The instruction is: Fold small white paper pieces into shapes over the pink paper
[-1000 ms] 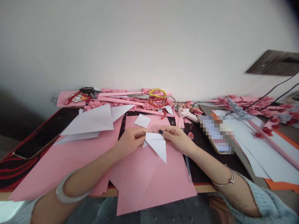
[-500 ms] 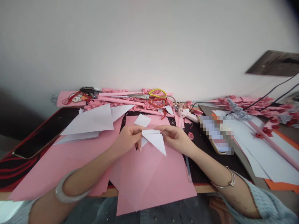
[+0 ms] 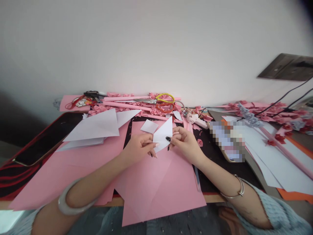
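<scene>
A small folded piece of white paper [image 3: 163, 133] is held up between my two hands, its pointed corner towards the wall. My left hand [image 3: 141, 145] pinches its left edge between thumb and fingers. On the right edge, my right hand [image 3: 183, 142] grips it with the thumb in front and the fingers behind. Just beyond my left fingers lies a small white paper square [image 3: 149, 126]. Beneath both hands spread large pink paper sheets [image 3: 161, 192].
White sheets [image 3: 94, 125] lie on pink paper at the left, beside a dark tablet-like device [image 3: 49, 138]. Scissors with yellow handles [image 3: 165, 98] rest on pink paper stems at the back. A glue gun [image 3: 197, 120] and a phone [image 3: 226, 142] lie to the right.
The folded white paper has been turned over, so its point now faces up and away instead of down towards me. My right thumb has come round to its front.
</scene>
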{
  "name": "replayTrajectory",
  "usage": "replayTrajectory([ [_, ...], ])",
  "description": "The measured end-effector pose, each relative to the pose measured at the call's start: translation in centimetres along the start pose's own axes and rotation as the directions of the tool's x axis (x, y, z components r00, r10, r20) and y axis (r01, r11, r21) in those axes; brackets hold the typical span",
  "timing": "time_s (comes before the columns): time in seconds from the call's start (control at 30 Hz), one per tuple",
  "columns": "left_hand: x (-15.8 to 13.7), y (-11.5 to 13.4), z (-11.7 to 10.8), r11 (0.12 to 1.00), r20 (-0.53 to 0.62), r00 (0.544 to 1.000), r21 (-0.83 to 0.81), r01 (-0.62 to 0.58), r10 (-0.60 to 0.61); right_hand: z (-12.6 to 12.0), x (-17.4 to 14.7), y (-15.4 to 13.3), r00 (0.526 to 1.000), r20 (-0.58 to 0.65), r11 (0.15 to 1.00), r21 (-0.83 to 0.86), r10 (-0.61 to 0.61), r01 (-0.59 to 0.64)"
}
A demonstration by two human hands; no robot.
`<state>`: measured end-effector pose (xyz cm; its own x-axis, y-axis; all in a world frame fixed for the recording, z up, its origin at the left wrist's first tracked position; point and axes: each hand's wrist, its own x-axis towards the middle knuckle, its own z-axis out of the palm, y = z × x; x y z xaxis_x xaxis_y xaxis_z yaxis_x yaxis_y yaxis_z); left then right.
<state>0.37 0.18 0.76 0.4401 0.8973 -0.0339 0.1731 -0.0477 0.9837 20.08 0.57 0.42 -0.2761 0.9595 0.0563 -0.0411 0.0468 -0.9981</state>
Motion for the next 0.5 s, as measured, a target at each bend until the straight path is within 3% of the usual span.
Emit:
replayTrajectory([
  [0.27, -0.07, -0.53, 0.28, 0.992, -0.129, 0.989, -0.091, -0.084, 0.072, 0.3, -0.15, -0.09, 0.997, -0.021, 0.998, -0.001, -0.071, 0.071],
  [0.5, -0.35, -0.51, 0.13, 0.99, -0.153, 0.978, 0.017, -0.143, 0.144, 0.17, -0.38, 0.03, 0.997, 0.002, 0.985, -0.155, -0.083, 0.082],
])
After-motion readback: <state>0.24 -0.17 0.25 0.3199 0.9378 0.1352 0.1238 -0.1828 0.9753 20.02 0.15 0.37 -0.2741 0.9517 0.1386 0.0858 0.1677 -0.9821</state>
